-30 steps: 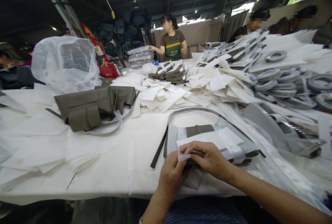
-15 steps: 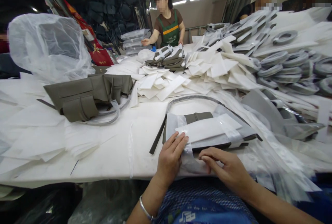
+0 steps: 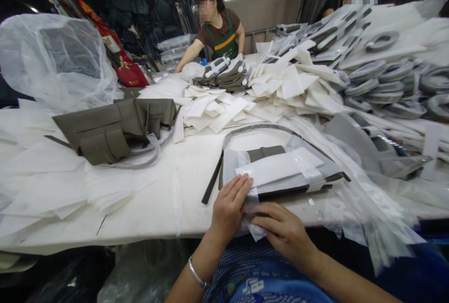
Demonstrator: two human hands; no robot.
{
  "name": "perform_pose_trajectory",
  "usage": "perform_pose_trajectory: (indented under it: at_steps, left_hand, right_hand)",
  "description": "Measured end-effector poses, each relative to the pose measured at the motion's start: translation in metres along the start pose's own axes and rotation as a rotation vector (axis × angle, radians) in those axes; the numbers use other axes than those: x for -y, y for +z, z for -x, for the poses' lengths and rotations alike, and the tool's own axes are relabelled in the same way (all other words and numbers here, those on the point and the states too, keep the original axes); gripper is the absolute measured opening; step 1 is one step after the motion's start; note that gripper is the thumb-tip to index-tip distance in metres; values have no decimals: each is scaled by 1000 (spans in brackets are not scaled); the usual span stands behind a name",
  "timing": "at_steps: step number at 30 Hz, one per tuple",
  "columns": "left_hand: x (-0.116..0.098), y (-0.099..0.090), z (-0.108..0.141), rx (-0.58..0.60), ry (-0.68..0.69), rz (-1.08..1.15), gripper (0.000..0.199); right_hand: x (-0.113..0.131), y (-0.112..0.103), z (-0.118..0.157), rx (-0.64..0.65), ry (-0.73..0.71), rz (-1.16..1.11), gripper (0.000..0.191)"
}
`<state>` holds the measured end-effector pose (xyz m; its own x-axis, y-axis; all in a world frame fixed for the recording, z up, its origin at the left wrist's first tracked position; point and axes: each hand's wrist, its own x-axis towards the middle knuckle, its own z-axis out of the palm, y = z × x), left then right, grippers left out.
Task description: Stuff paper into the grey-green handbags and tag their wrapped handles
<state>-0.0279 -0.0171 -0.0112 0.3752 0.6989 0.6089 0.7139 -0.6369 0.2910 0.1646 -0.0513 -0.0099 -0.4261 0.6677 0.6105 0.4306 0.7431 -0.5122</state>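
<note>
A grey-green handbag (image 3: 267,152) lies on the table in front of me, partly covered with thin translucent wrapping and a white padding sheet (image 3: 273,169). Its wrapped strap arches behind it. My left hand (image 3: 229,202) rests flat on the sheet's left end, fingers stretched out; its thumb is hidden. Close beside it, my right hand (image 3: 286,230) has its fingers bent around a translucent plastic strip (image 3: 257,232) that hangs over the table's front edge. The right fingertips are partly hidden by the plastic.
Another grey-green bag (image 3: 101,127) lies at the left beside white sheets (image 3: 45,181). Padding pieces (image 3: 224,109) and stacked bags (image 3: 228,78) are behind. Wrapped coils (image 3: 372,81) pile up at right, with long plastic strips (image 3: 372,209) nearer. A co-worker (image 3: 219,32) stands across the table.
My right hand has moved left and slightly down, onto the plastic strip next to my left hand. The left hand stays on the sheet. The co-worker leans lower, arm reaching left.
</note>
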Motion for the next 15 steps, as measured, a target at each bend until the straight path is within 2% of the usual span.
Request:
perform_pose_trajectory:
  at_steps: [2, 4, 7, 15]
  left_hand:
    - [1, 0, 0, 1, 9, -5, 72]
    - [1, 1, 0, -1, 20, -14, 76]
    - [0, 2, 0, -6, 38, -30, 79]
    - [0, 3, -2, 3, 41, -59, 68]
  right_hand:
    - [-3, 2, 3, -3, -163, -3, 25]
    - [-4, 2, 7, 8, -239, -25, 25]
    - [-2, 1, 12, 31, -256, -43, 23]
    - [17, -7, 24, 89, -290, -91, 24]
